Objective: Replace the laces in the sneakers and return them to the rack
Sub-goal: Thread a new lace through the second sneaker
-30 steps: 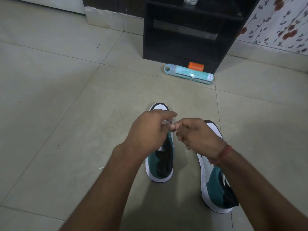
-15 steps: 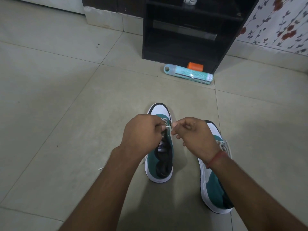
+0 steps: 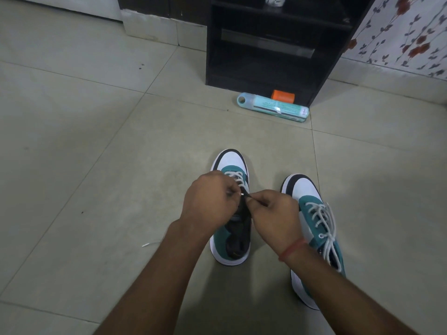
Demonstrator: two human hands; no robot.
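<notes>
A: Where's the lace?
B: The white lace (image 3: 235, 178) runs through the front eyelets of the left sneaker (image 3: 231, 165), which stands on the tiled floor (image 3: 96, 153), toe pointing at the rack (image 3: 273, 39). Its tip sits between the two hands, over the tongue.

A: And the hands?
B: The left hand (image 3: 209, 204) has its fingers curled in, pinching the lace end. The right hand (image 3: 275, 213) is curled too, thumb and forefinger nipped on something thin at the same spot; whether lace or tongue edge, I cannot tell. The fingertips of both nearly touch.

A: The other shoe?
B: The right sneaker (image 3: 312, 206) stands just beside, fully laced in white, partly under the right forearm. A red thread (image 3: 291, 249) circles that wrist.

A: Anything else?
B: A loose lace end (image 3: 151, 244) lies on the floor left of the left forearm. A teal pack (image 3: 273, 108) and an orange box (image 3: 283, 96) lie at the foot of the dark rack, well apart from the shoes. Flowered wallpaper (image 3: 406, 32) is at the right.
</notes>
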